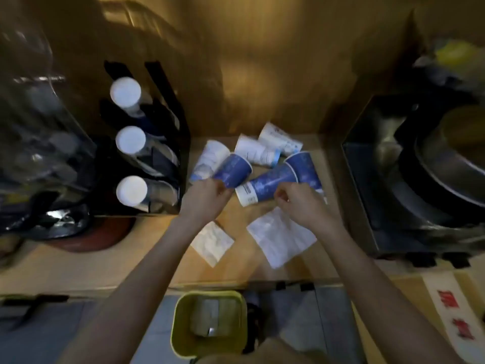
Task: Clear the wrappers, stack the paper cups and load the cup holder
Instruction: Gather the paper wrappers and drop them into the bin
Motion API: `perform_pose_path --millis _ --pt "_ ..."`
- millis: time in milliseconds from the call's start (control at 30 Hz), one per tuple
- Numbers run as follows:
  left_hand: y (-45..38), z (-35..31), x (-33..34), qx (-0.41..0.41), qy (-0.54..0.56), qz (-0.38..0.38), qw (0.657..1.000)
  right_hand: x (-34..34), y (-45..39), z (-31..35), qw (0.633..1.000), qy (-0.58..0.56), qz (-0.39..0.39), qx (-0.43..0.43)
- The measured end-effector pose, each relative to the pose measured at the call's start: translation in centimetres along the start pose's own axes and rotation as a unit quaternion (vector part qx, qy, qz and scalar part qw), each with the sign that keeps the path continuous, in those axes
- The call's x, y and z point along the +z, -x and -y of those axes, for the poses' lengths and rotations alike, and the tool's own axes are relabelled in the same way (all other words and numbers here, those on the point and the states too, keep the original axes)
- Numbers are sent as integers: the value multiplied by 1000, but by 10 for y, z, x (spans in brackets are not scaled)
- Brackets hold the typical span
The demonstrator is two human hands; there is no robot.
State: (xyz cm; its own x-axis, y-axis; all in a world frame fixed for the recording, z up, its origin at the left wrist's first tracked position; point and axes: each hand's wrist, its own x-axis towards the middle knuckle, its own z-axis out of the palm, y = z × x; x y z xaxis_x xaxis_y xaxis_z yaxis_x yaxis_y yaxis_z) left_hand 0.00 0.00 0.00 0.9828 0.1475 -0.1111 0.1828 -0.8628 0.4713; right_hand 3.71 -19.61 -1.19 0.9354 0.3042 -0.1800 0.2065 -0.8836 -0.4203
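I am looking down on the worktop, where the black cup holder stands at the left side with three white-bottomed stacks in its slots; the yellow bin sits below the near edge. Two flat wrappers lie near that edge, the larger wrapper under my right wrist and the smaller wrapper beside my left forearm. The loose cups lie on their sides toward the back edge. My left hand has its fingers closed around the base of a blue cup, mouth pointing away and right. My right hand is pinched on the side of a second blue cup, whose long axis runs toward the left cup, base end leading. I judge the next move turns on this: the two cups are nearly in line but both mouths face the same way, so I would slide one into the other.
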Motion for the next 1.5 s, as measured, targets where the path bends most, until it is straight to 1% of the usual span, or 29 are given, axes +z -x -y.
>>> perform_pose_path --millis 33,67,100,167,233,300,367,433,467,500,567,633,700,767,833,900,967,1067,1133,1233,1367,1433,1500 --pt "3 5 10 -21 -4 8 1000 13 1 -5 1000 8 -4 24" --pt "5 13 22 -34 3 3 999 26 0 -13 999 15 -24 41" --pt "9 22 37 -53 19 10 998 44 2 -22 998 23 -23 57" --pt "19 40 65 -71 45 23 996 75 7 -37 996 24 4 81" --pt "24 56 86 -72 39 38 996 97 11 -52 997 0 29 76" --pt "30 72 104 -63 6 53 997 114 16 -63 997 36 49 55" --pt "38 84 115 -53 -62 89 993 125 23 -67 993 70 78 60" --pt "46 94 121 -51 -109 119 986 132 30 -65 988 105 84 71" --pt "49 98 122 -56 -106 124 985 135 33 -62 986 125 77 77" --pt "52 102 123 -61 -88 113 988 137 35 -60 985 138 70 82" --pt "60 105 124 -52 -60 52 996 143 39 -51 987 128 48 86" --pt "72 110 124 -46 -52 13 997 148 46 -38 992 104 10 69" --pt "88 111 120 -56 -32 14 998 153 58 -24 996 75 -18 34" --pt "102 117 114 -66 19 11 998 156 71 -1 999 14 -1 30" --pt "116 131 104 -95 111 -2 989 162 89 21 996 -69 48 27" --pt "131 144 92 -136 194 -28 971 167 111 42 983 -173 45 28" --pt "147 155 85 -159 230 -41 959 175 131 59 965 -258 26 45" --pt "171 174 93 -182 252 -11 950 199 151 65 932 -343 45 108" --pt "185 189 109 -205 258 22 944 221 158 63 925 -349 65 134" --pt "197 216 146 -236 265 73 932 265 158 49 935 -301 103 159" --pt "204 249 199 -261 213 132 932 333 143 18 941 -243 123 203" --pt "203 266 230 -250 186 165 936 371 134 1 936 -231 136 229" --pt "200 282 264 -234 166 204 936 410 124 -15 937 -210 163 228"
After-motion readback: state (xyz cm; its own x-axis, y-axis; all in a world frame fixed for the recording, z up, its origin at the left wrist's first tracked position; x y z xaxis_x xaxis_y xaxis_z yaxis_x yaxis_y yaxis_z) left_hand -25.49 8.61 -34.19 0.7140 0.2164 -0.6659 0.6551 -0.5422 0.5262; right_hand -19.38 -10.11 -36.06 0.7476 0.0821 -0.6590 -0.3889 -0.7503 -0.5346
